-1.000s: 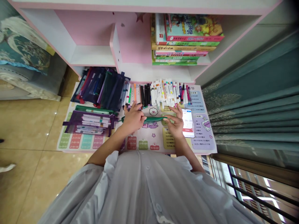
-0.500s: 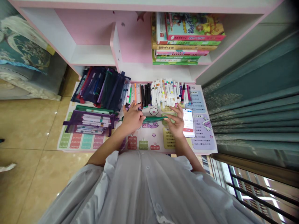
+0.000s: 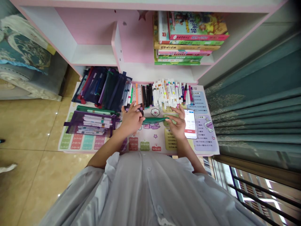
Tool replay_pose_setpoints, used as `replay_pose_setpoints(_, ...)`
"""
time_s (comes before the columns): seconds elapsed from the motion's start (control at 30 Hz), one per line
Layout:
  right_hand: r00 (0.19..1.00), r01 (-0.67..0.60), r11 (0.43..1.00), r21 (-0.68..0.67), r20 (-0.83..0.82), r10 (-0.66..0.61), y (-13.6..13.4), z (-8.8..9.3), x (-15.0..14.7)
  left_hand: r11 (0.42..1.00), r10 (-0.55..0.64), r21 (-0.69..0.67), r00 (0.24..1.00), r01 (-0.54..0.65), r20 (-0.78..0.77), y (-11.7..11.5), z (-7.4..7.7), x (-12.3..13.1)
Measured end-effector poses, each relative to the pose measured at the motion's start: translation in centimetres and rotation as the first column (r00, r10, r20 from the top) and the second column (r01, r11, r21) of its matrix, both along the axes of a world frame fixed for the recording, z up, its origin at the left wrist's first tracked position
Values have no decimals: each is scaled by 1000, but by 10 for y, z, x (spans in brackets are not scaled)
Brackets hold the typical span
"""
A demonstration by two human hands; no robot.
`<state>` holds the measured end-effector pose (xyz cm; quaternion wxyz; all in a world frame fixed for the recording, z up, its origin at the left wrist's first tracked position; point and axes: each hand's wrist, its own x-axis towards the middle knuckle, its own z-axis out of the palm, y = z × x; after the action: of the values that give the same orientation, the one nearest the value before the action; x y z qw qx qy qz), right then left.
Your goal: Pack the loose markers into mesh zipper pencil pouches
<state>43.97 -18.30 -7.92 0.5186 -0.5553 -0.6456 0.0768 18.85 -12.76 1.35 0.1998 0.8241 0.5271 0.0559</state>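
A green pencil pouch [image 3: 154, 120] stretches between my two hands above the desk, seen nearly edge-on. My left hand [image 3: 132, 120] pinches it toward its left end, and that end is mostly covered by the hand. Thumb and index finger of my right hand [image 3: 176, 124] grip the right end, the other fingers raised. Beyond the hands lies a heap of white markers [image 3: 166, 94], with several black markers [image 3: 147, 95] to its left. A purple mesh pouch [image 3: 92, 123] with white markers in it lies left of my left hand.
Dark mesh pouches [image 3: 101, 88] are piled at the desk's back left. A lit phone [image 3: 190, 124] lies just right of my right hand. Stacked books [image 3: 188, 47] fill part of the shelf [image 3: 94, 55] behind. Teal curtains [image 3: 256, 103] hang at the right.
My left hand has shifted slightly left and down along the green pouch. The right hand keeps its hold, almost unmoved.
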Motion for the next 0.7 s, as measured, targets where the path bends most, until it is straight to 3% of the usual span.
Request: replay_pose_setpoints(0.7,1000,21,1000,18,-3,-21,1,-6,6,999,48,-5,999,-48,-22,1,2,-14)
